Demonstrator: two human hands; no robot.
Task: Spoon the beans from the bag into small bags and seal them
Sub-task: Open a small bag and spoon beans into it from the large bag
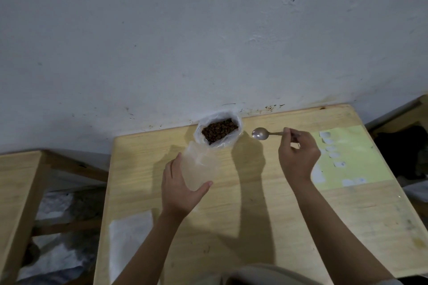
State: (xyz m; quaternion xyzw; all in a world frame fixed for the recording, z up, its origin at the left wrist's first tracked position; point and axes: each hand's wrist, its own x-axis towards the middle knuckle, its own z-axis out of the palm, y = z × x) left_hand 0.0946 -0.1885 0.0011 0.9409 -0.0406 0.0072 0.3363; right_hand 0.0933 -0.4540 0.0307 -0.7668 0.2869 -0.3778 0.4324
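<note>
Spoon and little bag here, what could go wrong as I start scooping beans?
The small bag is limp, held only by your left hand; its mouth may sag and beans miss. The big bag stands unsupported at the table's far edge, so the spoon in your right hand could tip it.

The surface [254, 203] is pale wood with a fine grain and a soft sheen. The spoon [261, 133] is smooth, shiny metal. The bag [218, 133] of matt brown beans [218, 132] is thin, crinkled clear plastic; the small bag [200, 169] is cloudy plastic film. The sheet [361, 159] looks like matt yellow-green paper, and the wall [208, 41] is rough, scuffed white plaster.
</note>
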